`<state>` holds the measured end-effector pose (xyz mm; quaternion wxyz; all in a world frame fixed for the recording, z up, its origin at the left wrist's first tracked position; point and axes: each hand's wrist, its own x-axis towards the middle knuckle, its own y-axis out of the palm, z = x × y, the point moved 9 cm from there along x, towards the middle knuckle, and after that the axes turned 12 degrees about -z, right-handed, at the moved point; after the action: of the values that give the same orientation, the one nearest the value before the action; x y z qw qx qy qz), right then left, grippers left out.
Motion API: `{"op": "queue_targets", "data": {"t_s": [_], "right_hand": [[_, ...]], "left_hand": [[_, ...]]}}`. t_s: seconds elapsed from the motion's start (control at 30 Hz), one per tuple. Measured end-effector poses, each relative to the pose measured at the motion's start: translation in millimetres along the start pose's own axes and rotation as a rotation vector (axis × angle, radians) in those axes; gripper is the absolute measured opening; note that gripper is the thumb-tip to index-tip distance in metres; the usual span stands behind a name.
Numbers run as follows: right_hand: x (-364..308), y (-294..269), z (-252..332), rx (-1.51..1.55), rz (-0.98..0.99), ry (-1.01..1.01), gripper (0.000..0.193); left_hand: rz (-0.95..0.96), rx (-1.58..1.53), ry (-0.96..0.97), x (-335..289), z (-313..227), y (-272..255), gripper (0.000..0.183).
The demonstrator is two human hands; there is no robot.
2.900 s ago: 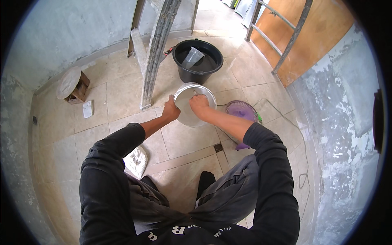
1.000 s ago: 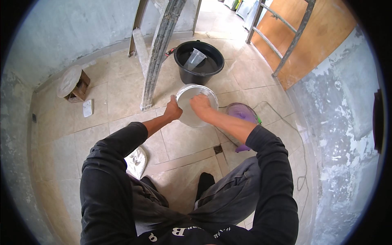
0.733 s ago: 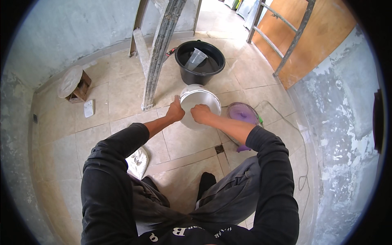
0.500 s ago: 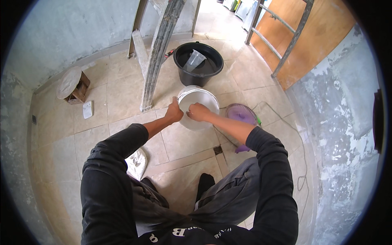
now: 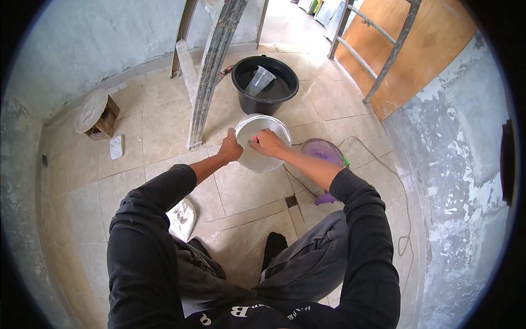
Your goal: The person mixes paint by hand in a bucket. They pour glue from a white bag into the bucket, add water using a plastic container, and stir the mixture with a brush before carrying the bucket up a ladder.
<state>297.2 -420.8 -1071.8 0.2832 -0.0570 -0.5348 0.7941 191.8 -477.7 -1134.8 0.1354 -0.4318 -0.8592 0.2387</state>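
A white bucket stands on the floor in front of me. My left hand is closed on the left side of its rim. Over the bucket's mouth, my right hand is wrapped round a small red-handled tool. The tool's far end points into the bucket, and I cannot make out its kind. The bucket's contents look pale, partly hidden by my right hand. Just behind is a black tub of dark liquid with a clear plastic measuring cup leaning in it.
Right of the bucket stands a purple fan-like thing with a cable trailing along the wall. A ladder leg rises left of the tub. A white bag lies by my left foot. A wooden stool is far left; another ladder leans far right.
My right hand has lifted a little and turned within the bucket's mouth, so the red handle now shows. The left hand stays at the rim, and the bucket appears slightly shifted left.
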Motion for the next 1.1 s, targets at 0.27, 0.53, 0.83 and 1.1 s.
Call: {"op": "queue_targets", "data": {"t_s": [0.27, 0.53, 0.83, 1.1], "right_hand": [[-2, -4, -11, -0.381, -0.100, -0.109, 0.023], [-18, 26, -7, -0.214, 0.163, -0.109, 0.018], [-4, -9, -14, -0.247, -0.208, -0.154, 0.020], [-17, 31, -5, -0.102, 0.207, -0.076, 0.016]], "left_hand": [[0.051, -0.053, -0.086, -4, -10, 3, 0.038], [0.012, -0.069, -0.147, 1, -3, 1, 0.045], [0.057, -0.064, -0.084, 0, -6, 4, 0.046], [0.002, -0.087, -0.121, 5, 4, 0, 0.045]]}}
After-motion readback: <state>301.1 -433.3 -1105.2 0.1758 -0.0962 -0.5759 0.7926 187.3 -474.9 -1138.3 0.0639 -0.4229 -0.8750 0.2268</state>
